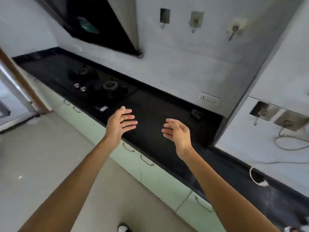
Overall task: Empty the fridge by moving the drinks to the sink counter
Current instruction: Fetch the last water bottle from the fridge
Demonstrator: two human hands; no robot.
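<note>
Both my arms reach forward over the front edge of a black counter [158, 118]. My left hand [119, 124] is open with its fingers spread and its palm facing right. My right hand [178, 131] is open too, palm facing left, a short gap away. Neither hand holds anything. No drinks, fridge or sink show in this view.
A black gas hob [93, 82] with two burners is set into the counter to the left, under a slanted extractor hood [100, 25]. Pale green drawers [150, 168] run below the counter. Wall hooks [195, 20], a socket [209, 98] and a white cable [260, 180] lie to the right.
</note>
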